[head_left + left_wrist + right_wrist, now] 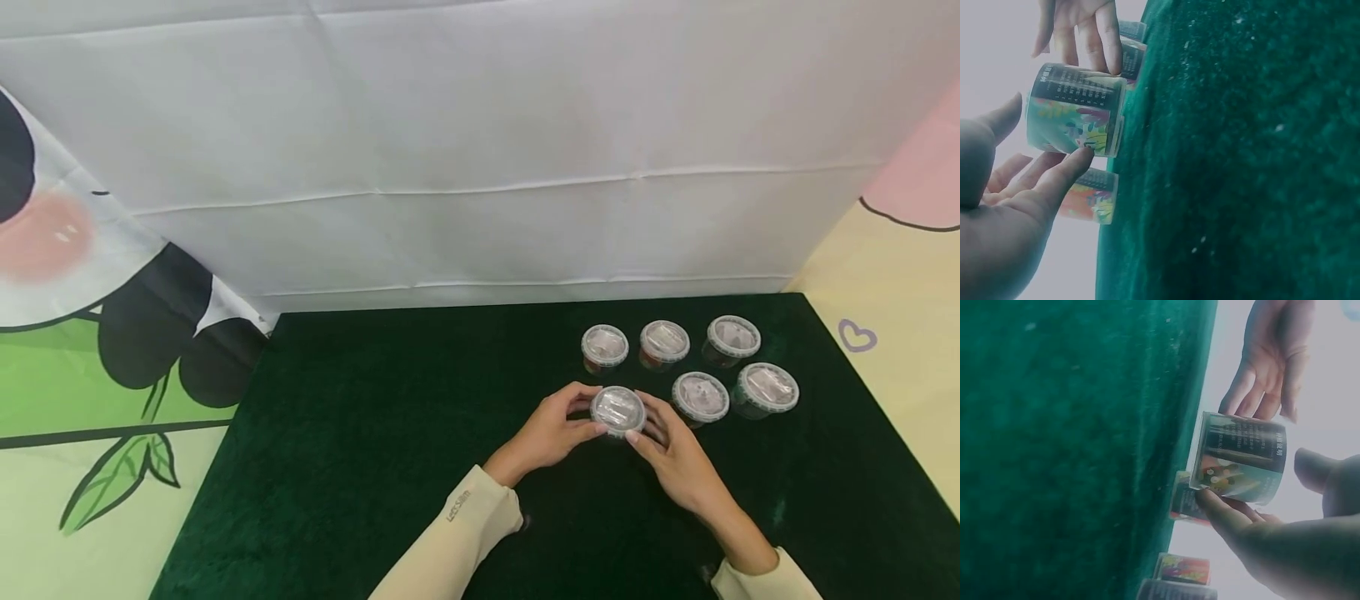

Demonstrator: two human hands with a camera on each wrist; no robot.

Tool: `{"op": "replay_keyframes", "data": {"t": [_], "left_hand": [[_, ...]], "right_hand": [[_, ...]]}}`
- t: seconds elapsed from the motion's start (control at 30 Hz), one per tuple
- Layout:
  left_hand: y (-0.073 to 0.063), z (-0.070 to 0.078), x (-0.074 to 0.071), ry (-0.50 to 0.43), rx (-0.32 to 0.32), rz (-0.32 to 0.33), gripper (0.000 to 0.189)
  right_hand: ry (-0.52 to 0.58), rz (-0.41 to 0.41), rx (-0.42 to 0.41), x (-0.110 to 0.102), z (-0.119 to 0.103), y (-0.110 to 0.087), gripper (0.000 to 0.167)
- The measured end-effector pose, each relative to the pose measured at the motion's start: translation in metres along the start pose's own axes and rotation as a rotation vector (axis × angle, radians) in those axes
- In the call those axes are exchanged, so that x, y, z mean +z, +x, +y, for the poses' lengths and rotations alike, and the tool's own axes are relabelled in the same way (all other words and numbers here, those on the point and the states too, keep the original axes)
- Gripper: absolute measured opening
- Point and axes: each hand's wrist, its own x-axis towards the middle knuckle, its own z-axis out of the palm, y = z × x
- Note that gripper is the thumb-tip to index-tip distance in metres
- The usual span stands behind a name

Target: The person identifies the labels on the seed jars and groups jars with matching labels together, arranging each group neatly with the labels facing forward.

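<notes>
A small round plastic tub [618, 410] with a clear lid and a colourfully printed side is held upright between both hands near the middle of the table. My left hand [552, 424] grips it from the left, fingertips on its side. From the right, my right hand [672, 457] holds the same tub with thumb and fingers. The left wrist view shows the tub [1075, 109] with dark label text over a green, flowery picture. In the right wrist view, the fingertips meet the lower edge of the tub [1241, 456].
Behind and right of the hands stand several similar lidded tubs, among them a back-left tub [604, 346], a near tub [701, 397] and a far-right tub [767, 389]. A dark green cloth [360, 433] covers the table. White fabric [480, 150] hangs behind it.
</notes>
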Motion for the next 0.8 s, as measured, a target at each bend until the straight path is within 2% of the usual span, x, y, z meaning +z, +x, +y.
{"op": "replay_keyframes", "data": {"t": [0.23,0.5,0.8], "left_hand": [[-0.008,0.006,-0.009,-0.067,0.021,0.002,0.044],[-0.018,0.011,-0.019,-0.07,0.047,0.035,0.045],[-0.027,0.012,-0.026,-0.096,0.043,0.079,0.048]], "right_hand": [[0.03,-0.016,-0.05,0.002,-0.013,0.002,0.059],[0.057,-0.025,-0.09,0.01,-0.024,0.005,0.056],[0.081,-0.058,-0.105,0.016,-0.031,0.012,0.055]]}}
